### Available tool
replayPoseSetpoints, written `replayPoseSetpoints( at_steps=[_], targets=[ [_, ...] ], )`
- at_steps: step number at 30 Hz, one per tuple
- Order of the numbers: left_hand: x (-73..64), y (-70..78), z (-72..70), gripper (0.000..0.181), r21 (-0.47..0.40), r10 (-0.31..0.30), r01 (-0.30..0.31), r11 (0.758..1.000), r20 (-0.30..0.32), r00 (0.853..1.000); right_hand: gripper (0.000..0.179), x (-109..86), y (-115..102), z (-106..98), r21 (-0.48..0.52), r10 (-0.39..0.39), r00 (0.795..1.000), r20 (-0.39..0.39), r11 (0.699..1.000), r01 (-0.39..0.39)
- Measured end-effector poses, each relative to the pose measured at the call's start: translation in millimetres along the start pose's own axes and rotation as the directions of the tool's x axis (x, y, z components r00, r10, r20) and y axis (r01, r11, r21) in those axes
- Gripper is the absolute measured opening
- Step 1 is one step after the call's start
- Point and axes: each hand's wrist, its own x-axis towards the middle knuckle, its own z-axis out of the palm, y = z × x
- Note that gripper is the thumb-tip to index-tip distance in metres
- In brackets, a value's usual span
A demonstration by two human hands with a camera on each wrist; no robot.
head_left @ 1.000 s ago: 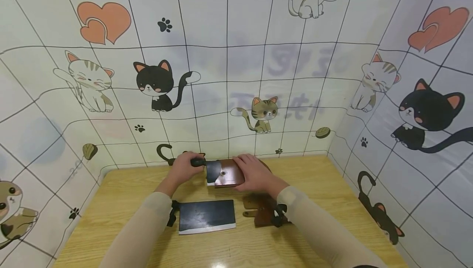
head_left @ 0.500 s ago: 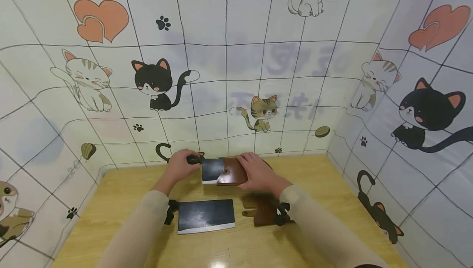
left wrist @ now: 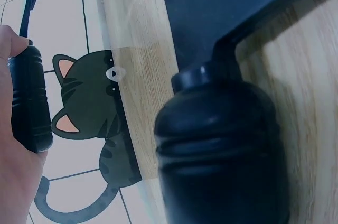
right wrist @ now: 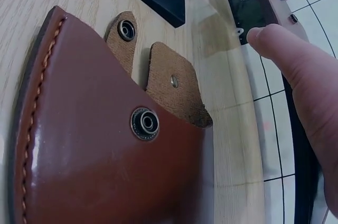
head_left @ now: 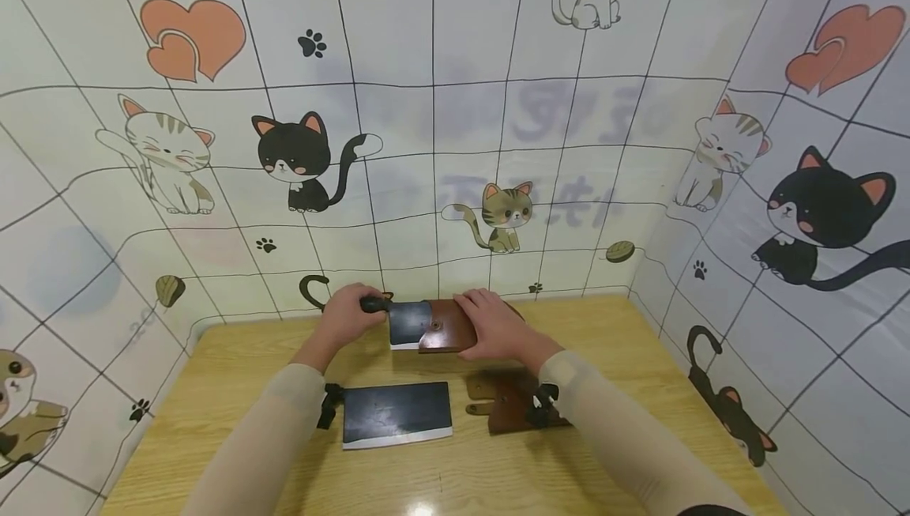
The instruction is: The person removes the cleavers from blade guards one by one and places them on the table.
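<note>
At the back of the table, my left hand grips the black handle of a cleaver. A brown leather sheath covers the far part of its blade, leaving a dark strip with a bright lower edge bare beside the handle. My right hand holds the sheath by its right end, thumb on the near face. Nearer to me a second cleaver lies flat, its black handle pointing left. To its right lies another sheath, its snap straps unfastened; my right wrist partly hides it in the head view.
The wooden table meets a white tiled-pattern wall covering printed with cartoon cats, close behind both hands. The covering also rises on the left and right. Light-coloured sleeves reach over the front of the table.
My left hand has shifted slightly left with the cleaver, and a wider strip of blade shows outside the sheath than a second ago. The front cleaver and sheath have stayed put.
</note>
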Motion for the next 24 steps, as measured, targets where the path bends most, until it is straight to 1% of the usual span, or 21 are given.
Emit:
replayPoseSetpoints(
  at_steps=[4,7,11,14,20,24],
  targets=[
    [0.7,-1.9,-0.3,0.035,0.006,0.002,-0.002,1.000,0.003,1.000,0.113,0.9,1.9,3.4,0.005,-0.008,1.000,0.000,1.000,0.008],
    [0.8,-3.7,0.2,0.035,0.013,0.008,-0.008,1.000,0.002,1.000,0.115,0.4,2.4,4.2,0.010,-0.002,1.000,0.021,1.000,0.002],
    [0.6,-8.3,3.3,0.034,0.019,0.025,-0.025,1.000,-0.002,1.000,0.116,-1.7,1.4,2.2,0.038,0.012,0.999,0.049,0.999,-0.014],
    [0.1,-9.9,4.6,0.032,0.015,0.029,-0.029,0.999,-0.011,1.000,0.116,-2.2,1.0,2.0,0.056,0.009,0.999,0.046,0.998,-0.011],
    [1.2,-6.8,5.2,0.033,-0.002,0.030,-0.030,1.000,0.000,1.000,0.119,-4.1,3.3,4.5,0.041,0.018,0.999,0.043,0.999,-0.020],
    [2.9,-4.7,5.3,0.035,-0.015,0.032,-0.031,0.999,0.014,0.999,0.121,-6.3,3.5,1.1,0.061,0.025,0.999,0.033,0.998,-0.027]
  ],
)
